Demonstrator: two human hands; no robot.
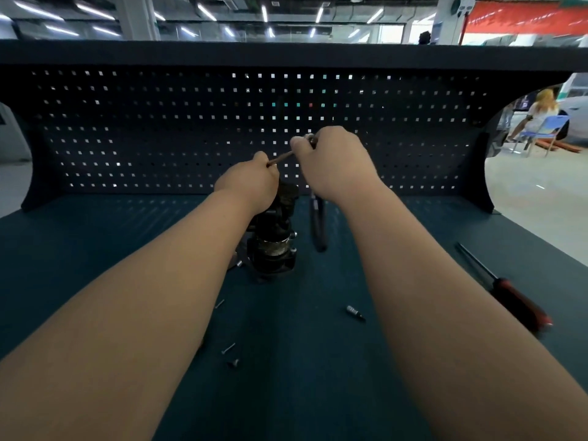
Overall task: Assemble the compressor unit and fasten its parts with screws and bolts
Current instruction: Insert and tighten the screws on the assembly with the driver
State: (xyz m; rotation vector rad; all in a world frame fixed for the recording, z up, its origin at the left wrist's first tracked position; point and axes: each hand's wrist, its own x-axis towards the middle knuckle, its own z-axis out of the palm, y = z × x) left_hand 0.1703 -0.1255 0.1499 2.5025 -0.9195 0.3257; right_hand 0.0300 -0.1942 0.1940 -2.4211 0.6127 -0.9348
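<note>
My left hand (251, 186) and right hand (334, 167) are pinching a thin rod (281, 158) over the compressor (272, 246) at centre, probably aligning it.

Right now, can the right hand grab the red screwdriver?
Probably not yet. The right hand is busy pinching a thin rod with the left hand. If it let go, the screwdriver lies bare on the bench beside that arm, nothing in between.

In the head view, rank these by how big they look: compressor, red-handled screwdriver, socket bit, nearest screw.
1. compressor and red-handled screwdriver: tie; one bulkier, partly hidden, the other longer.
2. socket bit
3. nearest screw
</note>
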